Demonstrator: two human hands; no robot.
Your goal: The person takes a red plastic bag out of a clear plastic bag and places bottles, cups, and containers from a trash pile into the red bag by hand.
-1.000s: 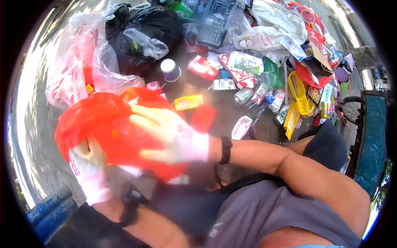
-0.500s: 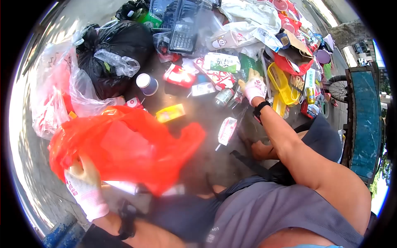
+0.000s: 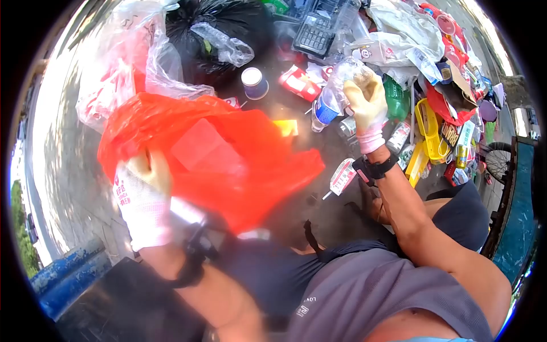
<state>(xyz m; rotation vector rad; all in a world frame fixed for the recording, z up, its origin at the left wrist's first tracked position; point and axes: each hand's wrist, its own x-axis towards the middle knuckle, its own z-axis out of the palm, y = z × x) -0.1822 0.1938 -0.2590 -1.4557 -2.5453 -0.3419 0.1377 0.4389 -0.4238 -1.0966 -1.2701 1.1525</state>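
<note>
My left hand (image 3: pixel 143 191), in a white and cream work glove, grips the edge of a red plastic bag (image 3: pixel 239 165). The bag hangs spread out and billows to the right, slightly blurred. My gloved right hand (image 3: pixel 367 105) is closed around a clear plastic bottle (image 3: pixel 326 110) with a blue label, tilted above the litter. Just right of that hand lies a green plastic bottle (image 3: pixel 396 97). Below it sits a white and red drink carton (image 3: pixel 342 176) with a straw. A red carton (image 3: pixel 300 83) and a dark blue paper cup (image 3: pixel 254 84) are further left.
A black garbage bag (image 3: pixel 228 23) and a clear bag with red contents (image 3: pixel 128 62) lie at the upper left. Yellow plastic containers (image 3: pixel 430 131) and mixed packaging fill the right. A blue metal panel (image 3: pixel 518 199) and a wheel (image 3: pixel 499 162) stand at the far right.
My right hand has risen from the litter pile and now holds the clear bottle. My left hand has kept hold of the red bag. The view has shifted.
</note>
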